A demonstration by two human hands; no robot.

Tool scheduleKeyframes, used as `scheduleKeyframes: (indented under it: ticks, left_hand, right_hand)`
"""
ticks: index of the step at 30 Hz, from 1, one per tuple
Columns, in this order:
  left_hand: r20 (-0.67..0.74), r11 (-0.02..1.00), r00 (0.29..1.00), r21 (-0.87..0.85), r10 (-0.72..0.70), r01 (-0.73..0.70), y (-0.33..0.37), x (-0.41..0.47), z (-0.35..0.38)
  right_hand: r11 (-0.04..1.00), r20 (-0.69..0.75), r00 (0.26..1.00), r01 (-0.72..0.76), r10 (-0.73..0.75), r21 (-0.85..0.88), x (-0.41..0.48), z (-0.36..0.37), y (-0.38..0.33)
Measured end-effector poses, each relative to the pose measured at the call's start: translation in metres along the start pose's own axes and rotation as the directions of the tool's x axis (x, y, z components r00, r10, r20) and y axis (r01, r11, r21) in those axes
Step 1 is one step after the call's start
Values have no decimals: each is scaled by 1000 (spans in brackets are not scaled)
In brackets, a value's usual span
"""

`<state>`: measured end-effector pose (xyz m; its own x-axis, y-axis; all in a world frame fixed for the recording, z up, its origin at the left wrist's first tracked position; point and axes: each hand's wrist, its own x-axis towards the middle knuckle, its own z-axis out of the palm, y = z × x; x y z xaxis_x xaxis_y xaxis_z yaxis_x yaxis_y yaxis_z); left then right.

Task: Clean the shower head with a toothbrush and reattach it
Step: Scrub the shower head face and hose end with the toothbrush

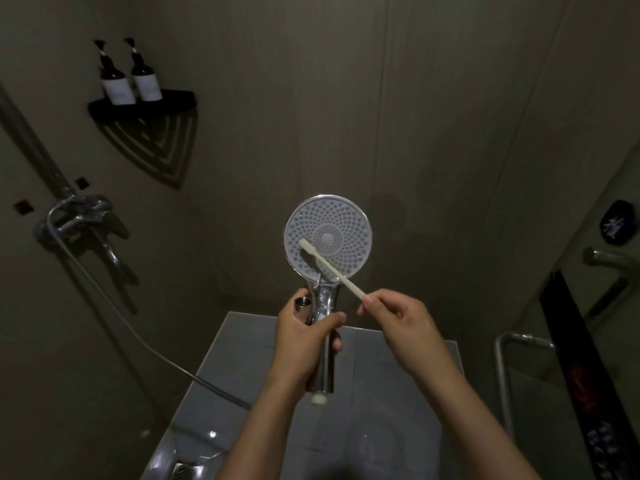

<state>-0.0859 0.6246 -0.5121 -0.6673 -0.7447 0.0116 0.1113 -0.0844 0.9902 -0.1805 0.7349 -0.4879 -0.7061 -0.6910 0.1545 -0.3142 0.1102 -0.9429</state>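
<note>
I'm in the scrubbing step. My left hand has its fingers curled tight round the chrome handle of the shower head. I'm holding it up in mid-air over the shower floor, nozzle face turned toward me. The hose's threaded nut seems to be tucked into that same grip, so the head is off the hose.

My right hand pinches the tail of the toothbrush between thumb and fingertips. Its bristle end rests on the lower left part of the nozzle face.

Next, I judge, I need short strokes across the rest of the nozzles. Then I line the nut up with the handle's bottom end and screw it on.

The two bottles on the corner shelf carry pale labels, too small to read. The white marking on a dark item at the right is also illegible.
</note>
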Motion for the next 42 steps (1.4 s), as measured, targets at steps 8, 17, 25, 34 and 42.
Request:
scheduleKeyframes:
  ticks: [8,17,25,34,42]
  left_hand:
    - [-19,1000,999,9,29,-29,3,1,-1]
    - [-18,1000,999,11,27,-26,4,3,0]
    - [-32,999,999,-16,28,-29,7,5,-1]
    - [-53,999,998,-13,34,-34,9,4,-3]
    - [-61,998,997,-39,42,-44,12,6,-3]
  right_hand:
    - [993,-239,970,75,-52,90,4,-13,-3]
    - [999,6,1000,-3,2,32,-1,-3,4]
    - [992,-264,960,115,-97,55,-1,-11,-1]
    - [1000,-5,1000,11,-11,19,-6,-2,7]
    - [995,-259,962,93,-84,21,1,-16,3]
